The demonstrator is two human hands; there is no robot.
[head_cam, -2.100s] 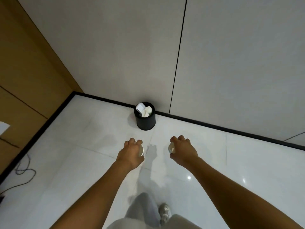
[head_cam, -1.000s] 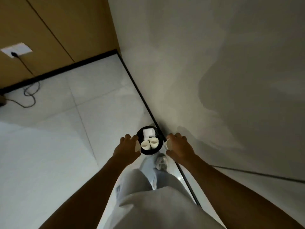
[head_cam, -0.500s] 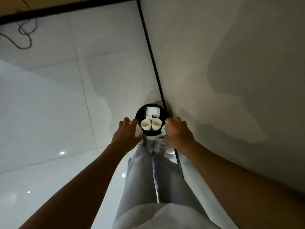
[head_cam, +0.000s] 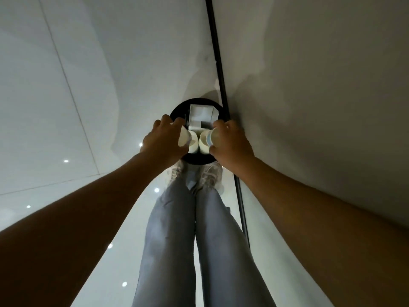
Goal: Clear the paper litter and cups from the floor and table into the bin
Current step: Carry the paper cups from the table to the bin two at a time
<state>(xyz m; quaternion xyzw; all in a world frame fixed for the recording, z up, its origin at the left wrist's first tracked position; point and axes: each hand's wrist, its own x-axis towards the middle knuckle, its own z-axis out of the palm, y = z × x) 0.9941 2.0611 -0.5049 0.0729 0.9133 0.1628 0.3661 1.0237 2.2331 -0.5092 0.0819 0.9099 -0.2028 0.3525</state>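
Bare forearms, no sleeves in view, nothing worn on either wrist. Loose light grey-blue trousers, long and creased at the knees, bunched over the feet. Pale lace-up trainers with grey panels, toes showing past the hems.

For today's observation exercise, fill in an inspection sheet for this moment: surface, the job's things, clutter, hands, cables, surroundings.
Surface: glossy pale tiled floor with light reflections.
Job's things: round black bin by the wall, holding a white folded paper and two white cups; one more cup in each hand.
Clutter: nothing seen outside the bin.
Hands: left hand grips a white cup over the bin; right hand grips a cup with a blue band over the bin.
Cables: nothing seen.
Surroundings: grey wall with black skirting; the person's legs and pale shoes below the bin.
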